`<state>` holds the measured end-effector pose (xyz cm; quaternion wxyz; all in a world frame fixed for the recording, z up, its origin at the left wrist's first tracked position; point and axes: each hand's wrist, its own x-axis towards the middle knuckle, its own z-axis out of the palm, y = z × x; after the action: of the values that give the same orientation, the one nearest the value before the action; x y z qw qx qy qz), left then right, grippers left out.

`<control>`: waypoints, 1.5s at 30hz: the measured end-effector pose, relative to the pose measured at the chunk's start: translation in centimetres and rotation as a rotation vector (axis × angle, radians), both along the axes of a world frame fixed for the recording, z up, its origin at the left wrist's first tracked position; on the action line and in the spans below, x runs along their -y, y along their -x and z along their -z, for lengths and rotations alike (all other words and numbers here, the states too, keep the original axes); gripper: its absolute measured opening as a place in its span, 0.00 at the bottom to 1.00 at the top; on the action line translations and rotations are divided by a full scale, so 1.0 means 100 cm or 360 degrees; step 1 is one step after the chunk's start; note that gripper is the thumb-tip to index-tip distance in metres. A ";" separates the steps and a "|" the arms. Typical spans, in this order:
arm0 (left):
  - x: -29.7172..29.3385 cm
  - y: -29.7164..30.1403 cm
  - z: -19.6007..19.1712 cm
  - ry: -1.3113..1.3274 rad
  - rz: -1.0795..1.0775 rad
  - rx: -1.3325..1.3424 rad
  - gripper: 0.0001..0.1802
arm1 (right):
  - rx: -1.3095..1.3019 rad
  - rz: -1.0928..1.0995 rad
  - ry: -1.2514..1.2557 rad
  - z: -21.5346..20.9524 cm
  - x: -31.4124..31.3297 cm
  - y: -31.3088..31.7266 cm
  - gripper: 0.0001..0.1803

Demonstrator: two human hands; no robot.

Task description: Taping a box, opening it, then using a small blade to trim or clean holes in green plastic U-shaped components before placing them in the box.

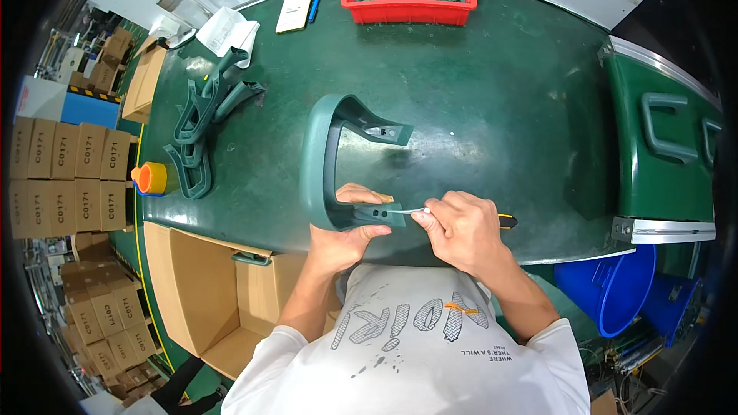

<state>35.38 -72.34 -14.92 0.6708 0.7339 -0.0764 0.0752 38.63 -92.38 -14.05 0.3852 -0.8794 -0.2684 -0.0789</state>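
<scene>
My left hand [342,242] is closed around the lower arm of a large C-shaped green plastic handle [314,157]. This handle stands over the green tabletop, its free upper arm pointing right. Each of its flat ends shows small dark holes. In my right hand [465,230] is a utility knife [507,221], its black-and-yellow end sticking out past the palm. The thin silver blade lies at the tip of the handle's lower arm, close to my left fingers. Whether the edge is cutting in cannot be made out.
Several similar green handles [201,119] lie piled at the left. A red bin [407,12] of small green pieces stands at the back, near a phone [296,6]. An orange tape roll [152,178] sits at the left edge. An open carton [188,284] is below; a green case [661,146] is right.
</scene>
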 end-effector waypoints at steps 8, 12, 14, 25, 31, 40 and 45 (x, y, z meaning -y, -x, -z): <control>0.002 0.004 0.004 0.0496 0.0017 -0.0159 0.21 | -0.0252 -0.0063 -0.0372 0.004 0.009 -0.006 0.12; 0.008 0.006 0.006 0.0768 0.0049 -0.0164 0.27 | -0.0303 0.0281 -0.0733 0.012 0.003 -0.010 0.11; 0.012 0.009 0.006 0.0864 0.0073 -0.0175 0.26 | -0.0258 0.0355 -0.0749 0.013 0.001 -0.012 0.11; 0.018 0.009 0.004 0.0954 0.0139 -0.0156 0.27 | -0.0183 0.0384 -0.0777 0.017 -0.001 -0.018 0.11; 0.020 0.010 0.003 0.1031 0.0155 -0.0195 0.28 | -0.0129 0.0394 -0.0758 0.020 -0.002 -0.020 0.10; 0.023 0.019 0.004 0.1125 0.0158 -0.0254 0.29 | 0.0009 0.0695 -0.0525 0.020 0.003 -0.033 0.09; 0.019 0.024 0.012 0.1163 0.0257 -0.0194 0.28 | -0.0658 0.0668 -0.0996 0.022 0.022 -0.052 0.18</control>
<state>32.95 -74.24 -16.11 0.8954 0.4410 -0.0620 0.0005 43.85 -94.58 -16.29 0.6547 -0.7530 0.0361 -0.0551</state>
